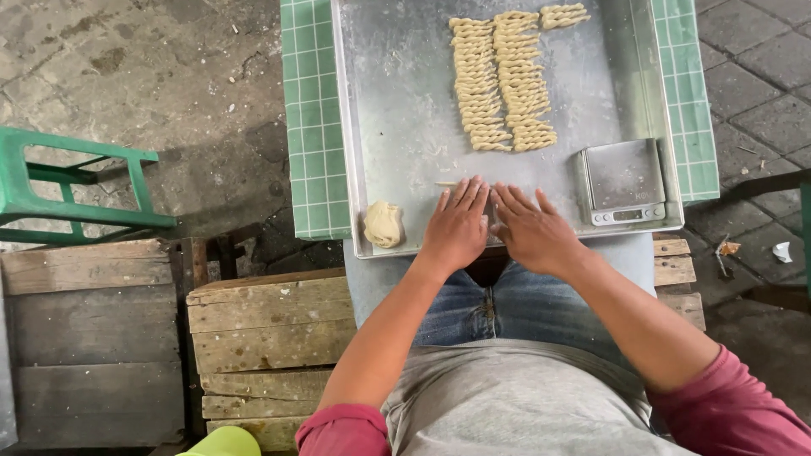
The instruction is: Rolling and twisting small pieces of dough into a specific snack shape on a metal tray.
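Across the lap, over a green checked table (314, 118) with pale grid lines, sits a broad metal tray (397, 101), dusted with flour, near edge resting toward the knees. Farther up the tray, well apart from the hands, lie two long columns of twisted dough sticks (500, 80), each stick running left to right, plus one short twist (564, 14) at the top. Near the right corner of the tray stands a small silver kitchen scale (623, 181), just beside the right hand (532, 232) but not touching it. At the left corner rests a pale lump of dough (383, 224), apart from the left hand (458, 226), on its outer side. Both hands pressed flat, side by side, fingers (460, 196) stretched out and spread, gripping nothing, palms down on a thin dough rope (445, 183). Only a short tip of that rope shows, poking out leftward just past the left fingertips; the rest hidden beneath the palms. Long axis of the rope runs left to right, crosswise to the fingers, parallel to the finished twists above. Left hand nearer the visible end and the dough lump; right hand nearer the scale.
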